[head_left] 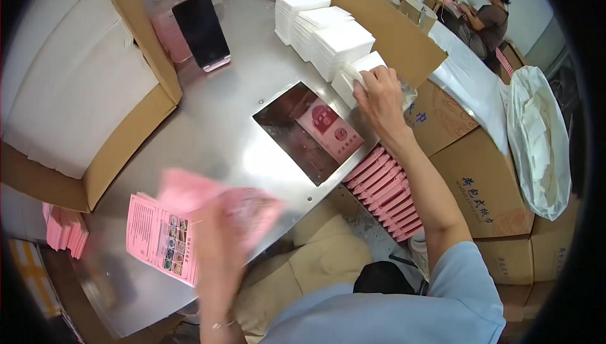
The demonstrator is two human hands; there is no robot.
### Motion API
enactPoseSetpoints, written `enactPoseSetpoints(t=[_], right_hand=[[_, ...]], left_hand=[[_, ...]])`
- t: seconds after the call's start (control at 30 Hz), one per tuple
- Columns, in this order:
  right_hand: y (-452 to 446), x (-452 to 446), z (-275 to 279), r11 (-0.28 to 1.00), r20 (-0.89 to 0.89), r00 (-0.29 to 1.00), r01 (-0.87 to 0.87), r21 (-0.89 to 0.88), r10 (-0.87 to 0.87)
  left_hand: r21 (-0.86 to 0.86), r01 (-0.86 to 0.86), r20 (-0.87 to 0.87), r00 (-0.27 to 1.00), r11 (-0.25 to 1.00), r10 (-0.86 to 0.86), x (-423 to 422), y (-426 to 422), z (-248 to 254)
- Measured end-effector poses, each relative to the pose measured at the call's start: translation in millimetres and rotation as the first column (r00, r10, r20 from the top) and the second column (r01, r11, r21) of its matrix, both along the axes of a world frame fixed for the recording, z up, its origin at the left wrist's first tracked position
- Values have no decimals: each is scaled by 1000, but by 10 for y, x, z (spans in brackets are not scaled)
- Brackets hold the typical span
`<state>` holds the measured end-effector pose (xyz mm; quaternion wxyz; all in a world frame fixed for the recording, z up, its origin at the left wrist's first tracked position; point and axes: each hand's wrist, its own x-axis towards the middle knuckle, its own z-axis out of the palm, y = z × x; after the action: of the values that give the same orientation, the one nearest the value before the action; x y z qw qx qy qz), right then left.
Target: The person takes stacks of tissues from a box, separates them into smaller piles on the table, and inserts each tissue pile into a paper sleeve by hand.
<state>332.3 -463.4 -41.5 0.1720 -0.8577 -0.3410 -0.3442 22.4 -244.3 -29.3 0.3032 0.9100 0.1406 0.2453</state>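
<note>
My left hand (218, 249), smeared by motion, is closed on a pink printed paper sleeve (255, 211) that is blurred too. Under and beside it lies a pile of pink printed sleeves (148, 233), the top one showing text and small pictures. At the right edge of the metal table, my right hand (382, 98) has its fingers closed on the near end of a row of folded white tissues (344, 85); the fingertips are partly hidden. A pink printed packet (328, 129) lies in the rectangular opening (278, 117) in the tabletop.
A phone (201, 31) stands upright near bottles. Stacked white tissues (341, 41) line a cardboard panel (360, 3). An open carton (142, 136) is at left. Pink packets (385, 192) fill a box below right, beside cartons (480, 199) and a white bag (540, 142). Another person (489, 22) sits farther back.
</note>
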Motion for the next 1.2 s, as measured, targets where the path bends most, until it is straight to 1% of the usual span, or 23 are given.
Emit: enactPoseSetpoints(t=[0.03, 0.1, 0.23, 0.3, 0.43, 0.47, 0.53, 0.63, 0.67, 0.7, 0.73, 0.8, 0.83, 0.87, 0.9, 0.93, 0.97, 1.0, 1.03, 1.07, 1.1, 1.17, 1.2], right_hand=[[-23, 27, -11, 1000, 9, 1000, -5, -1, 5], [-19, 69, -12, 994, 21, 1000, 0, 112, -2], [89, -47, -46, 995, 56, 998, -12, 100, 6], [141, 6, 40, 993, -65, 995, 82, 91, -76], [63, 72, 60, 996, -119, 992, 43, 82, -34], [28, 67, 49, 996, -115, 993, 44, 77, -35], [-23, 26, 17, 993, -57, 996, -67, 99, 73], [21, -177, 34, 991, 16, 998, -63, 115, 61], [109, -368, -18, 961, 42, 963, -269, 68, 266], [186, -766, -1, 889, 38, 889, -455, -48, 457], [263, -1161, 17, 765, -18, 776, -626, -154, 631], [379, -1699, -163, 652, -108, 665, -746, -132, 739], [350, -1752, -153, 574, 11, 575, -816, -66, 818], [456, -1592, -187, 704, -27, 715, -693, -152, 698], [616, -1411, -123, 753, -104, 793, -604, -262, 600], [777, -1226, -60, 768, -159, 858, -509, -390, 488], [965, -1289, 22, 774, -265, 861, -508, -378, 435], [996, -1399, -59, 741, -267, 815, -579, -340, 514], [948, -1467, -76, 721, -264, 791, -611, -325, 551], [898, -1537, -94, 700, -261, 766, -643, -311, 587], [734, -1534, 41, 729, -197, 728, -680, -83, 656], [494, -1215, 168, 877, -38, 877, -475, 76, 478], [405, -980, 233, 969, -19, 969, -245, -4, 245]], left_hand=[[44, 136, -68, 989, 990, -132, 199, -151, -92], [161, 270, 19, 961, 949, -276, 397, -367, -242], [140, 227, 52, 970, 964, -236, 453, -464, -184], [199, 225, 6, 973, 954, -230, 401, -407, -173], [201, 240, 2, 969, 950, -246, 401, -384, -179], [198, 236, 7, 970, 951, -242, 406, -390, -189], [193, 235, 12, 970, 953, -242, 418, -398, -221], [159, 273, -29, 962, 949, -272, 398, -381, -266], [155, 267, 6, 962, 951, -271, 401, -359, -257], [143, 261, 38, 963, 955, -268, 385, -358, -247], [138, 258, 32, 964, 956, -264, 323, -325, -191], [245, 148, -153, 982, 958, -112, 211, -182, -45], [264, 81, -195, 980, 961, -29, 205, -195, -110], [313, 29, -142, 990, 949, 17, 276, -272, -153], [357, -16, -92, 994, 934, 52, 345, -358, -185], [363, -3, -100, 994, 932, 42, 390, -401, -217], [321, -52, -25, 998, 946, 64, 467, -446, -242], [273, -101, 56, 994, 957, 89, 541, -465, -242], [271, -97, 69, 994, 958, 81, 516, -426, -219], [352, -77, -17, 996, 933, 89, 406, -351, -199], [432, -57, -100, 989, 900, 110, 351, -282, -181], [435, -75, -130, 981, 897, 145, 396, -308, -139], [428, -62, -196, 967, 901, 160, 347, -374, -130]])
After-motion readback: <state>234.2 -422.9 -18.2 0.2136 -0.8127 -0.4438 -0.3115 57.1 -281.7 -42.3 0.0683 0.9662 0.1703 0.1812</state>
